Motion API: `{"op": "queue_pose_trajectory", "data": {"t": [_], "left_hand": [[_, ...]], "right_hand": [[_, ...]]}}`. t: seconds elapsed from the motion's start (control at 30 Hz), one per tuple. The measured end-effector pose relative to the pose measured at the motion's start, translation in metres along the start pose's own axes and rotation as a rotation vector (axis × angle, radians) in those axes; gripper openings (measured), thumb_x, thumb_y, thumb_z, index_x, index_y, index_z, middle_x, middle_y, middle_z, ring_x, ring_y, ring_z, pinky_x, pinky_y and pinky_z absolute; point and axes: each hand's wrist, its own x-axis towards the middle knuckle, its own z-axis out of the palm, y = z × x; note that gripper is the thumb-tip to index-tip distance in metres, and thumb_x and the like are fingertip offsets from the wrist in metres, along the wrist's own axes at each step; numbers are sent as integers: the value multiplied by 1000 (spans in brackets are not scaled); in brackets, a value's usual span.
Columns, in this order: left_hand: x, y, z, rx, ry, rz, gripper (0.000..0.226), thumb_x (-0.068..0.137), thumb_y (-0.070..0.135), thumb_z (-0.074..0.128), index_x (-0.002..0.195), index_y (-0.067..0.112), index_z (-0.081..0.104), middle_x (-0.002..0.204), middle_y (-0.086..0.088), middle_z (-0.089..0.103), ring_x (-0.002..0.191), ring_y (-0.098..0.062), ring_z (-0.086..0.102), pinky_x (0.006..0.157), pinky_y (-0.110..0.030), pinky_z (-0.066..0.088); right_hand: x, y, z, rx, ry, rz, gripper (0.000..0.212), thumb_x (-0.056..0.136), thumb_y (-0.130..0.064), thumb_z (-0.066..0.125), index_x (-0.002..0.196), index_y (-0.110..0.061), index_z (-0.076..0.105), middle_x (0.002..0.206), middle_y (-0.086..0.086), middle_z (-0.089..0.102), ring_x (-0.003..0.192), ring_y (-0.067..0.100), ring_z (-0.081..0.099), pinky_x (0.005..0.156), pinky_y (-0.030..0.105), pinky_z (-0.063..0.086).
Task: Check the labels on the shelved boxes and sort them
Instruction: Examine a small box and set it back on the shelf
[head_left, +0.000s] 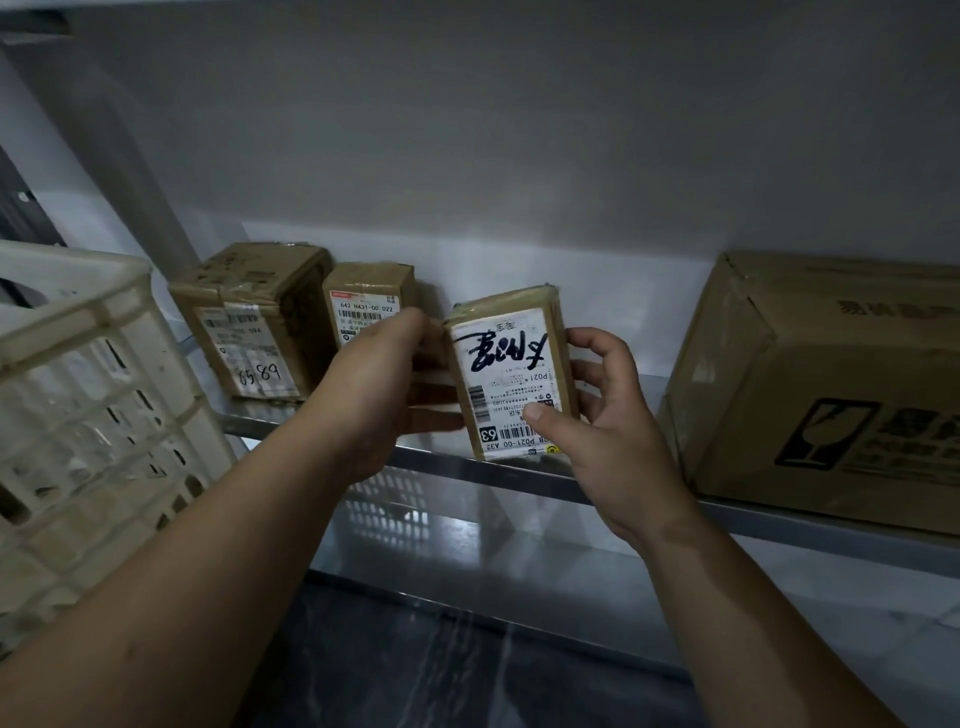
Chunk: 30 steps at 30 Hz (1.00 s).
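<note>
A small cardboard box (511, 364) with a white shipping label and black handwriting, upside down, is held tilted over the metal shelf (447, 460). My right hand (613, 431) grips its right side, thumb on the label's lower part. My left hand (379, 384) holds its left side, fingers behind the box. Two more labelled boxes stand on the shelf to the left: a box marked 6589 (249, 322) and a narrower box (363, 299), partly hidden by my left hand.
A large cardboard carton (821, 384) with a fragile symbol fills the shelf's right side. A white plastic crate (88, 395) stands at the left. A grey wall backs the shelf. Below lie a lower shelf and a dark marbled floor.
</note>
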Motion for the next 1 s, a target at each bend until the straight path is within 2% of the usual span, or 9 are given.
{"op": "queue_pose_trajectory", "data": {"t": [0.1,0.2,0.27,0.37,0.47,0.53,0.7,0.83,1.0], "left_hand": [[-9,19,-17,369,-57,374,72,86,38,72,154,37,49,147,6,63,134,-21,62,109,-42,54],[-22,43,-21,904,-235,628,133,69,43,94,171,46,9,175,16,24,143,6,34,114,-11,31],[-25,45,-14,1146,-244,657,146,64,43,100,171,42,2,176,13,20,151,-2,26,124,-22,25],[-21,31,-5,1286,-176,760,130,70,36,99,172,32,17,166,6,38,150,-17,35,123,-36,35],[-18,27,-6,1174,-88,781,111,74,29,95,167,28,34,151,10,55,136,-12,52,106,-21,39],[-17,25,-8,832,-42,645,105,75,26,97,162,36,39,135,21,63,119,3,64,96,-11,48],[-7,7,-5,-151,-142,177,85,77,6,80,151,24,44,127,-15,77,114,-36,77,103,-54,59],[0,-13,10,-120,-124,126,62,93,2,73,146,22,48,123,-12,80,113,-35,78,103,-56,59],[7,-17,13,69,16,100,42,97,59,63,121,28,76,120,4,80,120,-25,72,110,-55,53]], "right_hand": [[-5,-12,-9,-329,-14,-182,72,91,-6,85,142,-45,54,144,-13,47,131,-4,52,105,15,52],[-5,-25,-17,-735,-38,-457,75,84,-3,88,146,-33,58,149,-8,37,144,13,38,118,22,37],[-6,-33,-16,-822,-34,-577,72,82,-1,87,144,-26,60,151,-3,40,146,17,36,119,18,30],[-9,-42,-11,-807,-47,-670,70,79,4,85,140,-22,62,152,-1,43,147,18,36,120,13,26],[-11,-45,-11,-682,-24,-606,90,80,-7,93,155,-30,50,163,-4,34,157,14,29,127,23,30],[-10,-43,-11,-443,79,-463,103,80,-24,97,162,-38,35,169,-10,29,160,8,26,130,27,29],[-5,-35,-1,293,151,51,64,93,-46,77,153,-43,54,151,-9,63,133,9,66,119,54,50],[-9,-37,10,357,59,87,34,115,-37,51,142,-25,67,135,0,77,130,23,70,114,57,54],[-4,-32,10,292,124,151,40,112,-51,49,137,-24,65,123,-6,81,118,13,76,108,48,59]]}}
